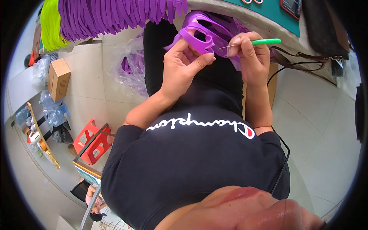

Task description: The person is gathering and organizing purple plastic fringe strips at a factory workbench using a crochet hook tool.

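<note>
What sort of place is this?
Likely a small workshop or assembly room: a dense row of hanging purple strips, a green-handled pointed tool in the right hand, and a cardboard box.

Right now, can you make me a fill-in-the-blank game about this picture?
The right hand holds a tool with a ____ handle.
The strap in the left hand is coloured ____.
The shirt is coloured ____.
Lime strips hang to the ____ of the purple strips.
Missing words: green; purple; black; left.
</note>
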`<state>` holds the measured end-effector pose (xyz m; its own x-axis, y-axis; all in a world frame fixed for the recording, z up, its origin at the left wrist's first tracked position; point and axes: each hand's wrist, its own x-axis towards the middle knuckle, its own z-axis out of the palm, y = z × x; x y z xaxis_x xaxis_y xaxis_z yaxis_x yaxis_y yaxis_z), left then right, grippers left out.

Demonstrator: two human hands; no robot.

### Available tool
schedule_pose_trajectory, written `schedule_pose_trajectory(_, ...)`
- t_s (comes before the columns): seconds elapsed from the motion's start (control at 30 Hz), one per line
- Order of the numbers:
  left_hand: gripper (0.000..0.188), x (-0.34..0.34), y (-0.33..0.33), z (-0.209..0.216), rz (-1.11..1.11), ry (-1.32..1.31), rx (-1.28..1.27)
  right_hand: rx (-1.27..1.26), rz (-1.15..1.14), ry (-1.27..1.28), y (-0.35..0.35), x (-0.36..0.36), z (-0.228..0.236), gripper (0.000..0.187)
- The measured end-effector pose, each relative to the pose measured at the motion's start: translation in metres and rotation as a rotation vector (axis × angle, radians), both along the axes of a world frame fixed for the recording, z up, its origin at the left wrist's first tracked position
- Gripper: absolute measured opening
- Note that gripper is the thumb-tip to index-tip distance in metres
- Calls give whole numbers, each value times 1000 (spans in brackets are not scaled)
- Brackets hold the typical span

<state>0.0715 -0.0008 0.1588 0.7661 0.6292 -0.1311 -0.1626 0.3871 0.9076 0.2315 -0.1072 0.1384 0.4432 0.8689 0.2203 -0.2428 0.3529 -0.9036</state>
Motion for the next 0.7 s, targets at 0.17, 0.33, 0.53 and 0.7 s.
schedule_pose_trajectory(0.17,63,3,-2,7,15,-28,-17,9,-235,-280,17,-23,9,16)
schedule_pose_trajectory(0.33,32,-3,2,9,48,-62,-151,-41,14,-137,22,-20,3,15)
schedule_pose_trajectory(0.53,23,-3,0,-1,117,-9,-39,-42,57,-134,24,-22,4,32)
schedule_pose_trajectory(0.7,21,-1,-2,-4,168,6,96,-166,-55,-106,22,-31,9,36)
